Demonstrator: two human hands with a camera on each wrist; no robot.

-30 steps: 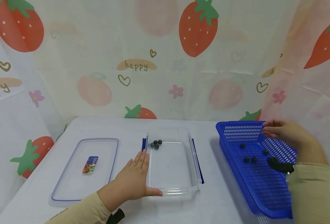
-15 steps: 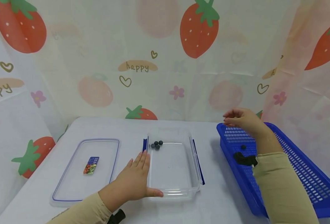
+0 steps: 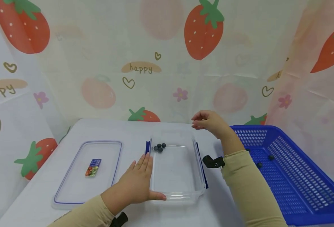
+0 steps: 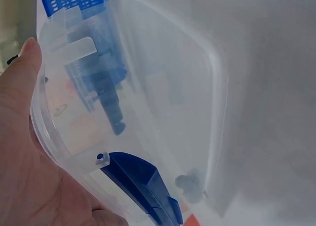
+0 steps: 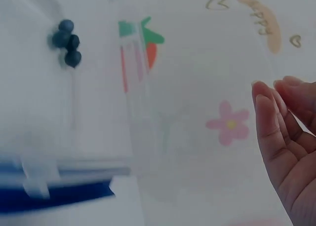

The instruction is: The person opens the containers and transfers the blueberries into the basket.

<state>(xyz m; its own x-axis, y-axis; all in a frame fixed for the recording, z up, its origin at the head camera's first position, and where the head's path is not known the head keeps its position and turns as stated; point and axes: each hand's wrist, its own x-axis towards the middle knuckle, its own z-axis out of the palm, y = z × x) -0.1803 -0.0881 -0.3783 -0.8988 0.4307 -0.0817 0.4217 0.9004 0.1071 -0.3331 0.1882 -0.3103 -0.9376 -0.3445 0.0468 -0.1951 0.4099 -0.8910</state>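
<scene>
While the left hand (image 3: 135,185) lies flat against the near left side of a clear plastic box (image 3: 174,171), its fingers straight along the wall and its thumb spread over the near edge, the right hand (image 3: 212,123) is raised beyond the box's far right corner. Its fingers bend toward the thumb so that the tips come together, and I cannot tell whether a berry is hidden between them. Four dark round berries (image 3: 159,147) sit clustered in the box's far left corner, touching or almost touching one another. Blue latches (image 3: 202,167) run along both long sides of the box.

On the right, a blue perforated basket (image 3: 306,167) holds a few more berries (image 3: 271,157), partly screened by the right sleeve (image 3: 249,179). To the left of the box, a clear lid (image 3: 73,186) with a blue edge lies flat on the white table (image 3: 134,134), bearing a small printed label (image 3: 93,167). Behind everything hangs a pale cloth (image 3: 161,34) printed with strawberries, hearts and flowers
</scene>
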